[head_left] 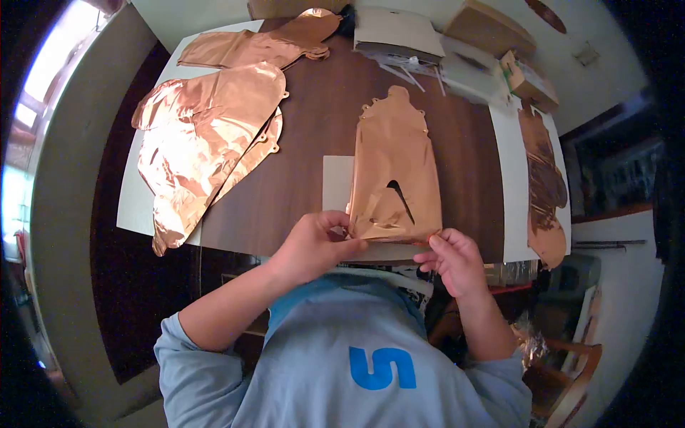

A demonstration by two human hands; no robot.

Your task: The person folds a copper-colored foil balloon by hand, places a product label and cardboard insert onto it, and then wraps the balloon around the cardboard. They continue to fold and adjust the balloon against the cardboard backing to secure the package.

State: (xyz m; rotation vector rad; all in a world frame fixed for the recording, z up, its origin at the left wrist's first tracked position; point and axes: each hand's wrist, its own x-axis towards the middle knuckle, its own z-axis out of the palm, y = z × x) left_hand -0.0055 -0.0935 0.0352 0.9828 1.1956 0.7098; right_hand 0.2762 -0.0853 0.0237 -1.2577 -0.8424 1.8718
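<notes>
Blue-grey shirt (314, 371) fills the space nearest the camera, a bright blue mark (382, 368) on its front; beyond it, both forearms reach to the near side of a brown table (307, 135). One copper-coloured foil piece (396, 153) lies lengthwise there, its narrow, tabbed end pointing away and its broad end towards the person; a dark slit (401, 202) shows in its lower half, and pale card (337, 178) sticks out at its left. Left hand (314, 246) pinches the near left corner between thumb and bent fingers; right hand (454, 260) nips the near right corner with thumb and fingertip, its other fingers loosely curled. Judging by this grip, the step in hand is managing the foil's near edge; the next move seems to call for even, gentle tension at both corners, since thin foil likely creases easily; more foil pieces (207, 128) lie at the left.
</notes>
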